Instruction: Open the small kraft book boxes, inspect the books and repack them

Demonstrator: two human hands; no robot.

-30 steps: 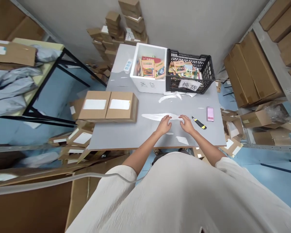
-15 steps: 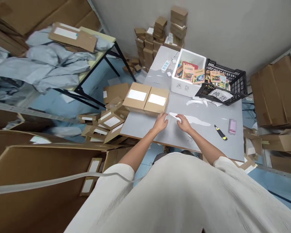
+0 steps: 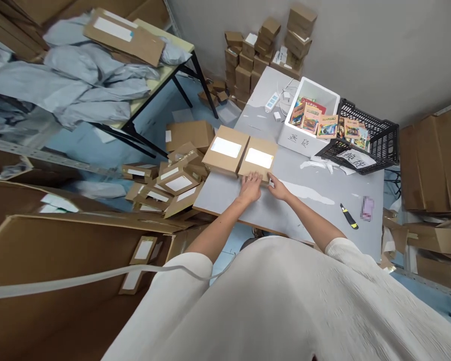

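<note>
Two brown cardboard boxes with white labels lie side by side on the grey table (image 3: pixel 225 193): the left box (image 3: pixel 220 159) and the right box (image 3: pixel 251 169). My left hand (image 3: pixel 251 186) rests on the near edge of the right box, its fingers spread over the top. At that box's near right corner is my right hand (image 3: pixel 278 189), fingertips against the side and thumb apart. Neither hand is wrapped round the box. A black and yellow utility knife (image 3: pixel 349 216) lies on the table to the right.
Behind the boxes stand a white foam box (image 3: pixel 300 143) and a black crate (image 3: pixel 383 135), both holding colourful booklets. A power strip (image 3: pixel 272 102) lies near the far edge. Loose cartons (image 3: pixel 178 183) are piled on the left, and a large open carton (image 3: pixel 78 250) stands near me.
Both hands have moved to the right box, which now sits slightly askew from the left one, with a narrow gap opening at the near side. The view has shifted a little.
</note>
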